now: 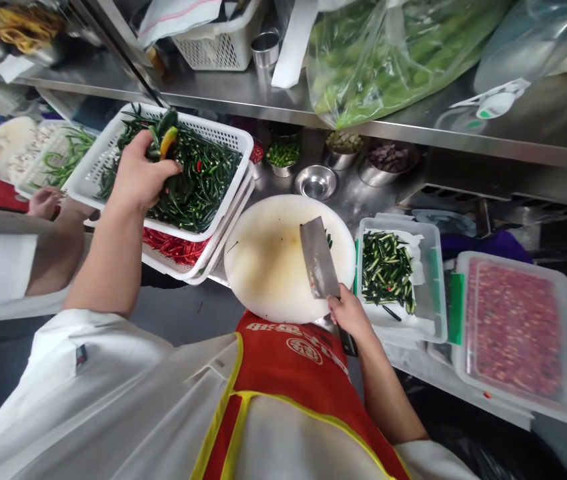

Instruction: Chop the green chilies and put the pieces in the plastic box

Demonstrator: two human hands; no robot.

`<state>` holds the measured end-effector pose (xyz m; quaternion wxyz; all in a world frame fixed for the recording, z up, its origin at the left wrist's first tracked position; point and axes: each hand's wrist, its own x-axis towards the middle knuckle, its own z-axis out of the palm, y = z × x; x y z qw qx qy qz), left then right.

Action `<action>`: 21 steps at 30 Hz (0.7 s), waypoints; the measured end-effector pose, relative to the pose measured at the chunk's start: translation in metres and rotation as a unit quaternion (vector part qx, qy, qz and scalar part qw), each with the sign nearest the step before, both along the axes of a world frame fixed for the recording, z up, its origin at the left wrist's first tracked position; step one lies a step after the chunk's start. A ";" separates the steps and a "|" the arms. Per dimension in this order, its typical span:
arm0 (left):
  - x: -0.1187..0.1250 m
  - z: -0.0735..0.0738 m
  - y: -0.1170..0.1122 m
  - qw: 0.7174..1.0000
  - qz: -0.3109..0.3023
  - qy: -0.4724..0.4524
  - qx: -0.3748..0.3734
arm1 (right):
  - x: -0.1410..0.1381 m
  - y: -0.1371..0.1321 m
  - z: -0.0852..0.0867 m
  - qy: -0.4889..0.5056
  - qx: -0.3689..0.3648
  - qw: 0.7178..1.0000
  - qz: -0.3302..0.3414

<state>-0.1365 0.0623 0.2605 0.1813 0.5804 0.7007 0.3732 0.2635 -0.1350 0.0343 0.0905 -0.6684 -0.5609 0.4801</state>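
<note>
My left hand (141,170) reaches into a white perforated basket (248,143) heaped with long green chili peppers (208,177). Its fingers and thumb are closed around a bunch of them, one partly yellow. In my right hand (351,313) is the handle of a cleaver (319,260), whose wide blade lies over the right side of a round white cutting board (263,267). Some dark green pieces peek out beside the blade. To the board's right, a clear plastic container (431,267) holds cut green chili pieces (388,270) on white paper.
Red chilies (176,248) fill the basket underneath. A lidded box of pinkish-red contents (518,333) stands far right. Behind the board are a small metal bowl (316,182) and several filled metal containers. A steel shelf (263,103) overhangs them. Another person's hand (45,202) is at left.
</note>
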 end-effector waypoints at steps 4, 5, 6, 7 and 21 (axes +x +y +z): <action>0.054 -0.013 -0.026 0.988 -0.116 -0.084 -0.057 | 0.003 0.004 0.003 0.006 -0.017 1.000 -0.018; 0.066 -0.026 -0.031 0.984 -0.130 -0.081 -0.086 | 0.003 0.004 0.005 0.000 -0.013 1.000 -0.016; 0.076 -0.044 -0.035 0.979 -0.149 -0.082 -0.111 | 0.002 0.004 0.005 -0.004 -0.010 1.000 -0.015; 0.084 -0.064 -0.038 0.971 -0.173 -0.089 -0.135 | 0.002 0.004 0.006 -0.006 -0.007 1.000 -0.014; 0.098 -0.213 -0.054 0.892 -0.185 0.274 -0.307 | -0.004 0.004 0.012 -0.058 -0.001 0.998 0.029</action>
